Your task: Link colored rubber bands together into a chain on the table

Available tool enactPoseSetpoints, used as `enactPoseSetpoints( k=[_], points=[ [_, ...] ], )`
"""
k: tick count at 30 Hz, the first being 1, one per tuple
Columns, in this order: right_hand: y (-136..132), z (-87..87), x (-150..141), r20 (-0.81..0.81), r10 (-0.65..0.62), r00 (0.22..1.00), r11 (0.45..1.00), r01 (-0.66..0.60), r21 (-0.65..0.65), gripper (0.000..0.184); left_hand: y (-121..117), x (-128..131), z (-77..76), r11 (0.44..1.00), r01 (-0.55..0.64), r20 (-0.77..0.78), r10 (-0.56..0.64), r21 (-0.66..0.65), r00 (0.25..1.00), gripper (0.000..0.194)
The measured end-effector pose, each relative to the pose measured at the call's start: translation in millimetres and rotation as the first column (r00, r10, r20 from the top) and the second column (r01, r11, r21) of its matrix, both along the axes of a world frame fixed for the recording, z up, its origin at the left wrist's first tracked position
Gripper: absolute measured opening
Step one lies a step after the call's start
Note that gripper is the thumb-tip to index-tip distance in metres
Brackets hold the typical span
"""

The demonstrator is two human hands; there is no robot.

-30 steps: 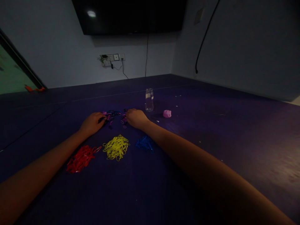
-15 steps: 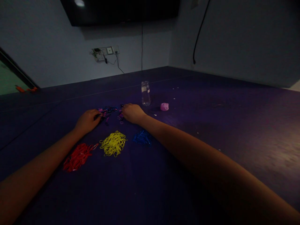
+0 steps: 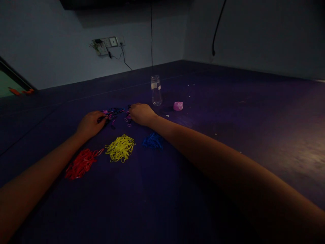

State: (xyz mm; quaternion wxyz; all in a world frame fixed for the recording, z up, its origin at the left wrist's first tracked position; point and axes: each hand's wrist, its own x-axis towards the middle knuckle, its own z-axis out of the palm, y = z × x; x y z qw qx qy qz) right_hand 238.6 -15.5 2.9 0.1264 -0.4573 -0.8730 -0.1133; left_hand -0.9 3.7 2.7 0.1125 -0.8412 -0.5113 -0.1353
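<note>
A mixed pile of small rubber bands [image 3: 114, 112], pink, purple, blue and dark, lies on the purple surface between my hands. At its left edge is my left hand [image 3: 90, 124], thumb and fingers curled in; a dark gap shows between them, and what they pinch is too dim to make out. My right hand [image 3: 142, 114] bends down at the pile's right side, fingers closed and mostly tucked out of sight, with a few pink bands beside them. Nearer me are separate heaps of red rubber bands [image 3: 81, 164], yellow rubber bands [image 3: 120, 148] and blue rubber bands [image 3: 152, 141].
Behind my right hand a clear jar [image 3: 156, 91] stands upright without a lid. A pink lump [image 3: 178, 106] sits to its right, and small white scraps dot the surface. Wall sockets [image 3: 108, 44] with cables and a hanging black cable [image 3: 215, 37] are at the back.
The camera has tipped downward, so the whole scene sits higher in view. Both hands stay at the mixed pile, with hardly any shift relative to it.
</note>
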Motion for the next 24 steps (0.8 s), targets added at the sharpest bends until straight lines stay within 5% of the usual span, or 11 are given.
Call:
enactPoseSetpoints(
  k=[24],
  points=[
    [-3.9, 4.6, -0.5, 0.064, -0.028, 0.998, 0.999, 0.031, -0.045, 0.033, 1.9, -3.1, -6.5, 0.998, 0.058, 0.093, -0.058, 0.003, 0.994, 0.029]
  ],
)
